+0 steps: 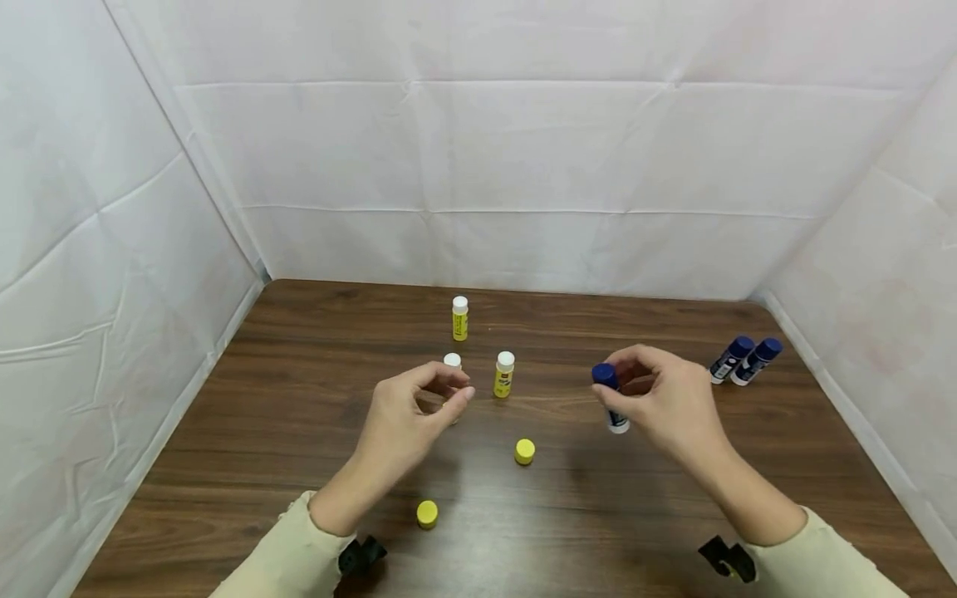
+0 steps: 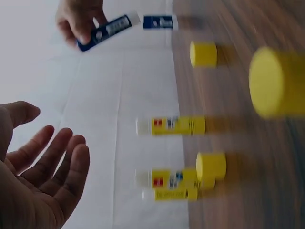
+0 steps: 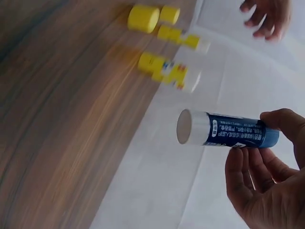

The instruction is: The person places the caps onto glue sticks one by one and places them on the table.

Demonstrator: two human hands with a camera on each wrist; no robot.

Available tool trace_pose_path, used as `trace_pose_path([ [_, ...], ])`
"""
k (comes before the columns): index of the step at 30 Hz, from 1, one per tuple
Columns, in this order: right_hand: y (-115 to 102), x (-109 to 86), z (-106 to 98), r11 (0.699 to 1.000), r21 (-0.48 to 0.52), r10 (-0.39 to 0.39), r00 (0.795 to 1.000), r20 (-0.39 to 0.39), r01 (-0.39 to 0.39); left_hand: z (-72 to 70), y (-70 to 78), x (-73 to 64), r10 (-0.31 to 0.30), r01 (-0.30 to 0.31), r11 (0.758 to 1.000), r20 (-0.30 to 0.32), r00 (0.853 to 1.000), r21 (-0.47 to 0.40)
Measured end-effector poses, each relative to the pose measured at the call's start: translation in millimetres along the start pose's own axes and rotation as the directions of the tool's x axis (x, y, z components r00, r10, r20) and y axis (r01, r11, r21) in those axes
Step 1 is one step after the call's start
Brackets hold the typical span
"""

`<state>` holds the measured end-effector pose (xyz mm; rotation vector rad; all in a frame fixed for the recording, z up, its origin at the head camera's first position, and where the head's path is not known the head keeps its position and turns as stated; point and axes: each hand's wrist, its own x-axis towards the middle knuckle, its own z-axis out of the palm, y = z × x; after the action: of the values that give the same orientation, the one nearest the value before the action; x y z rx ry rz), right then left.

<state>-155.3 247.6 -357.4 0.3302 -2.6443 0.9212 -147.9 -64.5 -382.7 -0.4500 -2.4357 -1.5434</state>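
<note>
My right hand (image 1: 661,399) holds a dark blue glue stick (image 3: 238,130) between thumb and fingertips near its blue end, its white end pointing down over the table. The left hand (image 1: 407,415) hovers left of it with fingers loosely bent and nothing between them. Behind the left fingers a yellow glue stick with a white top (image 1: 452,360) is partly hidden. Another yellow glue stick (image 1: 504,375) stands just right of that hand, and one more (image 1: 459,320) is farther back. A yellow cap (image 2: 211,165) overlaps a glue stick in the left wrist view.
Two dark blue glue sticks (image 1: 731,359) stand side by side at the table's right. One yellow cap (image 1: 525,451) sits between the hands, another (image 1: 427,515) nearer the front. White cloth walls (image 1: 523,149) border the brown wooden table (image 1: 299,399) at the back and sides.
</note>
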Motion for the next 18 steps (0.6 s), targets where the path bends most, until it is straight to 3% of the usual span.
trace_pose_path([
  [2,10,3.9,-6,0.999,-0.021,0.031,1.0,-0.004,-0.031,-5.7,-4.2,-0.1,0.039,-0.038,0.996,-0.014,0.999,0.08],
  [4,20,8.1,-13,0.997,-0.052,0.051,0.999,-0.011,-0.051,-11.3,-7.8,-0.1,0.096,-0.09,0.975,-0.019,0.995,0.204],
  [6,30,12.6,-19,0.994,-0.088,0.068,0.998,-0.009,-0.069,-16.3,-12.8,0.1,0.155,-0.139,0.929,-0.02,0.988,0.342],
  [9,46,20.3,-28,0.986,-0.14,0.088,0.996,-0.002,-0.087,-23.0,-20.2,0.7,0.212,-0.18,0.832,-0.001,0.977,0.524],
  [11,57,25.9,-34,0.98,-0.173,0.096,0.995,0.005,-0.094,-26.9,-24.6,1.0,0.211,-0.188,0.785,0.03,0.977,0.59],
  [14,71,34.7,-43,0.971,-0.208,0.124,0.992,0.022,-0.117,-31.8,-29.6,1.0,0.195,-0.199,0.732,0.08,0.978,0.651],
  [18,89,46.9,-52,0.959,-0.254,0.145,0.988,0.054,-0.127,-36.4,-34.6,-0.9,0.187,-0.219,0.683,0.123,0.975,0.697],
])
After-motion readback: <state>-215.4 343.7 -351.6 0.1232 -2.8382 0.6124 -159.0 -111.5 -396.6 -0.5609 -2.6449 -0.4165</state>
